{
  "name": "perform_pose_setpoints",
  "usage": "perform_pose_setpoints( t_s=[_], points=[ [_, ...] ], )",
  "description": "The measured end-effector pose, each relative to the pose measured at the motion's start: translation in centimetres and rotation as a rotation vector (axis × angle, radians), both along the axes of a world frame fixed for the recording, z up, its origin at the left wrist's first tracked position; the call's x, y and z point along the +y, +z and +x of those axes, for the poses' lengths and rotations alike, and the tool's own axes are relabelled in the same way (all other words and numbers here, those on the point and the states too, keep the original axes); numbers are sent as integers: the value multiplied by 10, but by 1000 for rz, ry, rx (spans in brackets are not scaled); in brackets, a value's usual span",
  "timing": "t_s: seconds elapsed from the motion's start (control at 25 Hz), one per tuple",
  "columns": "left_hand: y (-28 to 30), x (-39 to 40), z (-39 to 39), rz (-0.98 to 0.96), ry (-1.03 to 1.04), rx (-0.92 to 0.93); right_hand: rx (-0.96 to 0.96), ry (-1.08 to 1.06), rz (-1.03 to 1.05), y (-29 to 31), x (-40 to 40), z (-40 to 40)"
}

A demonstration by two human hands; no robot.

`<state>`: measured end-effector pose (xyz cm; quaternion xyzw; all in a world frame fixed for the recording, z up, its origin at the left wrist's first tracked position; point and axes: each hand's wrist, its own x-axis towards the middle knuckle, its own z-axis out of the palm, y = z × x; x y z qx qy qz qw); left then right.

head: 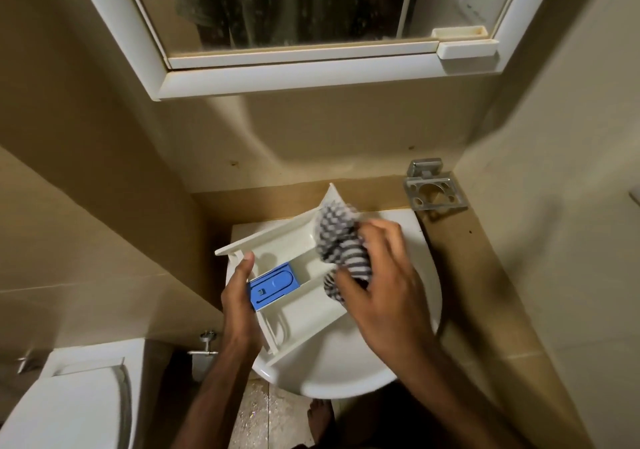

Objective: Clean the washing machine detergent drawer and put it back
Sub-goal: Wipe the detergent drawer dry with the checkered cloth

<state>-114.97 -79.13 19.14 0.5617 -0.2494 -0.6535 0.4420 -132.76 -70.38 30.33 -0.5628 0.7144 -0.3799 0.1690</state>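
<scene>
The fingers (349, 275) of the right hand (384, 275) are curled round a black-and-white striped cloth (341, 244), which is bunched up and pressed into the far end of a white detergent drawer (301, 251); the fingers of the left hand (239, 293) are wrapped under the drawer's near left side, with the thumb (246, 263) laid over its edge. Around them, beige wall tiles (86, 137) are seen on three sides of a narrow bathroom. A white-framed mirror cabinet (311, 68) is mounted on the back wall above, and dark clothing is reflected in its glass. A white toilet (69, 400) with its lid down is seen at the lower left. A white washbasin (346, 372) is fixed below the cabinet, and the drawer is held above it at a slant, its far end raised toward the back wall. Both forearms are seen reaching in from the bottom edge. Speckled floor (263, 410) and a bare foot (320, 417) are visible beneath the basin. A metal holder (434, 190) with round openings is fixed to the wall at the right of the basin. Inside the drawer, a blue insert (273, 286) is seated in the compartment beside the left hand. A small metal valve (206, 344) projects from the wall between toilet and basin.
</scene>
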Motion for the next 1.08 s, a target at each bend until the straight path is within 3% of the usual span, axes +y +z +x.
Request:
perform_pose_setpoints(
  t_s=[0.08,0.2,0.36,0.44,0.56,0.64,0.84,1.0,1.08],
  points=[
    [3,2,-4,-14,-58,5,240,90,-33,-18,-32,11],
    [5,1,-5,17,-111,54,379,102,90,-33,-61,24],
    [9,1,-6,-4,-161,-31,625,64,187,-27,-62,23],
    [11,3,-9,5,-185,-64,577,109,336,-27,-64,22],
    [9,3,-11,-10,-198,-87,476,166,363,-37,-70,32],
    [9,1,-10,-22,-187,-94,281,186,342,-48,-76,37],
    [33,-9,-11,-165,-189,-264,58,192,84,-61,-59,27],
    [36,-13,-5,-263,-231,-447,124,120,20,-52,-33,-15],
    [35,-16,3,-280,-208,-540,306,11,-49,-49,-37,-41]
  ],
)
